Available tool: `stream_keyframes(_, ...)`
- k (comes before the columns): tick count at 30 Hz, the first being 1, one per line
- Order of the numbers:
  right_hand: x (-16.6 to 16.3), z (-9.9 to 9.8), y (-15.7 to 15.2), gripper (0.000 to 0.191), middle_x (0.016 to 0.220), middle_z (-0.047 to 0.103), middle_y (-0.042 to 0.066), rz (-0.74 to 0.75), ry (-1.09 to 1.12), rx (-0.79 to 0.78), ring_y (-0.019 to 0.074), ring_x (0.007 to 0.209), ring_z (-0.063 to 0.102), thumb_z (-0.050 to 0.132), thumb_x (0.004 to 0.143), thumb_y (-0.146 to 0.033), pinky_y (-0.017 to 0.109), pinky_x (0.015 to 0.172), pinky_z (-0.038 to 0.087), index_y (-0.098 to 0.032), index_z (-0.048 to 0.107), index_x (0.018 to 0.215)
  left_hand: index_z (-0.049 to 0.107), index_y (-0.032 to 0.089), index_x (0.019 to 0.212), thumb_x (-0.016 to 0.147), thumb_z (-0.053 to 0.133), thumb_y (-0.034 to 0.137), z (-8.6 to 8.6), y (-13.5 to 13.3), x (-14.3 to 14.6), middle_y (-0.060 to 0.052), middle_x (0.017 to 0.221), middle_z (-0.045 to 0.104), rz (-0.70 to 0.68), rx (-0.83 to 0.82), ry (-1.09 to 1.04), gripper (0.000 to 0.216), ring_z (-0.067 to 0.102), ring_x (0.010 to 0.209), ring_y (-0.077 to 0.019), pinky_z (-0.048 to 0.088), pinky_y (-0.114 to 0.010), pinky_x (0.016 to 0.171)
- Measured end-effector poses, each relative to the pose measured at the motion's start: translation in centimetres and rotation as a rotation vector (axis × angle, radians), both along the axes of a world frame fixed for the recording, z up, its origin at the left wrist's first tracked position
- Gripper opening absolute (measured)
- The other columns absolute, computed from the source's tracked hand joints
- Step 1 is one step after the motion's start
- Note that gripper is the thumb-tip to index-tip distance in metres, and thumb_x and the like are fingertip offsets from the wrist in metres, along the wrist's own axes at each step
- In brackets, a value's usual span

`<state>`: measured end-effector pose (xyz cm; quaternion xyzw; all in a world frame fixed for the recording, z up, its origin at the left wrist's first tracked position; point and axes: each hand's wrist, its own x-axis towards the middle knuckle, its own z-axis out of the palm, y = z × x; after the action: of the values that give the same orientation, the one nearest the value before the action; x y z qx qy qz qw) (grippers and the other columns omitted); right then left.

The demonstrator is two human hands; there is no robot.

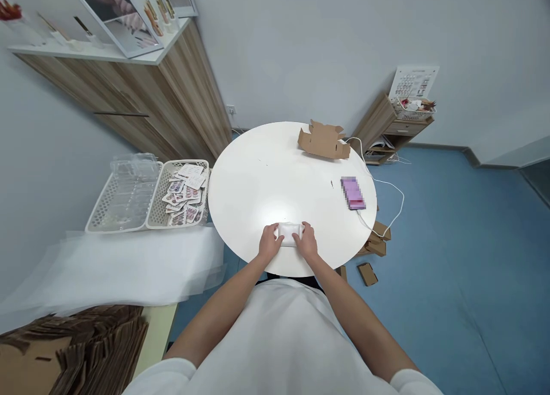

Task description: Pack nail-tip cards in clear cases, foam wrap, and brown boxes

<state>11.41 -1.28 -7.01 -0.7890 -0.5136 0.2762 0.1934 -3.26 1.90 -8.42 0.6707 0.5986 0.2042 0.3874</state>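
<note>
At the near edge of the round white table (258, 177), a small white wrapped packet (289, 233) lies between my hands. My left hand (270, 240) grips its left end, thumb on top. The right end is pinched by my right hand (306, 240), its thumb also resting on the top face. Whatever the white wrapping may contain is hidden. Farther back on the table stands an unfolded brown cardboard box (323, 141) with its flaps spread. To the right lies a purple pixelated phone-like object (353, 193) with a white cable (393, 211) attached.
Left of the table, a white basket (150, 218) holds printed cards, beside another with clear plastic cases (133, 183). White foam sheets (129, 269) and stacked flat cardboard (103, 349) lie nearer. Small brown boxes (367, 274) are on the floor at right. A wooden cabinet (189, 97) stands behind.
</note>
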Motion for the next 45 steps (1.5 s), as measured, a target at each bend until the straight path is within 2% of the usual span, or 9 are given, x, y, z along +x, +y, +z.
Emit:
stream_keyframes(5, 0.1, 0.4, -0.3, 0.025, 0.104, 0.047, 0.007, 0.299, -0.107, 0.000, 0.0195, 0.088, 0.051, 0.035, 0.082, -0.020, 0.028, 0.060, 0.041, -0.024, 0.047, 0.104, 0.053, 0.018, 0.106, 0.074, 0.048, 0.018, 0.1, 0.0, 0.4, -0.005, 0.096, 0.054, -0.072, 0.023, -0.021, 0.032, 0.054, 0.074, -0.0135, 0.045, -0.030, 0.076)
stream_keyframes(12, 1.9, 0.8, -0.2, 0.030, 0.108, 0.042, 0.007, 0.410, 0.122, 0.001, 0.0155, 0.081, 0.053, 0.043, 0.078, -0.022, 0.030, 0.068, 0.046, -0.022, 0.046, 0.108, 0.053, 0.017, 0.110, 0.075, 0.050, 0.027, 1.2, 0.6, -0.1, -0.007, 0.099, 0.056, -0.060, -0.113, -0.014, 0.036, 0.057, 0.081, -0.0154, 0.045, -0.030, 0.079)
stream_keyframes(16, 3.0, 1.0, -1.5, 0.034, 0.111, 0.041, 0.007, 0.318, 0.322, 0.069, 0.0157, 0.084, 0.053, 0.047, 0.076, -0.028, 0.032, 0.074, 0.047, -0.023, 0.046, 0.110, 0.051, 0.018, 0.113, 0.076, 0.050, 0.032, 1.2, -0.5, -0.9, -0.008, 0.113, 0.054, 0.096, -0.188, -0.074, 0.040, 0.056, 0.092, -0.0169, 0.044, -0.030, 0.083)
stream_keyframes(20, 3.9, 0.9, -3.2, 0.037, 0.111, 0.044, 0.008, 0.147, 0.504, -0.010, 0.0147, 0.077, 0.055, 0.045, 0.076, -0.032, 0.034, 0.073, 0.048, -0.023, 0.044, 0.112, 0.051, 0.016, 0.114, 0.076, 0.050, 0.033, 1.3, -1.7, -1.2, -0.010, 0.114, 0.055, 0.190, -0.287, -0.088, 0.041, 0.057, 0.093, -0.0181, 0.044, -0.031, 0.083)
stream_keyframes(23, 4.1, 0.6, -4.1, 0.047, 0.118, 0.040, 0.009, 0.200, 0.618, -0.056, 0.0167, 0.086, 0.055, 0.048, 0.074, -0.037, 0.033, 0.073, 0.049, -0.025, 0.039, 0.119, 0.047, 0.018, 0.119, 0.077, 0.048, 0.032, 1.6, -2.4, -0.8, -0.010, 0.117, 0.053, 0.240, -0.321, -0.105, 0.044, 0.056, 0.096, -0.0183, 0.044, -0.031, 0.082)
stream_keyframes(29, 3.5, 0.2, -3.8, 0.055, 0.126, 0.032, 0.009, 0.316, 0.631, -0.128, 0.0184, 0.100, 0.050, 0.050, 0.074, -0.039, 0.034, 0.084, 0.045, -0.027, 0.035, 0.125, 0.041, 0.019, 0.125, 0.076, 0.038, 0.015, 1.7, -3.5, 0.5, -0.008, 0.126, 0.047, 0.170, -0.299, -0.142, 0.049, 0.048, 0.110, -0.0186, 0.038, -0.033, 0.090)
stream_keyframes(34, 3.1, 0.3, -3.0, 0.051, 0.125, 0.037, 0.008, 0.246, 0.670, -0.184, 0.0193, 0.099, 0.053, 0.051, 0.073, -0.034, 0.034, 0.081, 0.047, -0.026, 0.040, 0.122, 0.040, 0.019, 0.125, 0.073, 0.040, 0.015, 1.4, -4.0, 0.7, -0.007, 0.123, 0.048, 0.139, -0.280, -0.038, 0.052, 0.044, 0.114, -0.0198, 0.034, -0.033, 0.095)
stream_keyframes(40, 2.4, 0.5, -2.0, 0.047, 0.130, 0.039, 0.007, 0.176, 0.709, -0.227, 0.0188, 0.105, 0.052, 0.048, 0.074, -0.034, 0.033, 0.085, 0.046, -0.026, 0.042, 0.120, 0.039, 0.020, 0.126, 0.074, 0.041, 0.015, 1.1, -3.4, -0.2, -0.006, 0.118, 0.051, 0.151, -0.312, -0.101, 0.053, 0.048, 0.108, -0.0186, 0.037, -0.032, 0.093)
stream_keyframes(45, -0.2, 1.0, 0.3, 0.049, 0.134, 0.035, 0.005, 0.135, 0.749, -0.250, 0.0195, 0.111, 0.048, 0.052, 0.073, -0.035, 0.035, 0.090, 0.043, -0.026, 0.043, 0.120, 0.030, 0.020, 0.130, 0.074, 0.039, 0.013, 1.4, -2.0, -2.5, -0.007, 0.124, 0.045, 0.174, -0.322, -0.169, 0.057, 0.044, 0.112, -0.0179, 0.043, -0.030, 0.086)
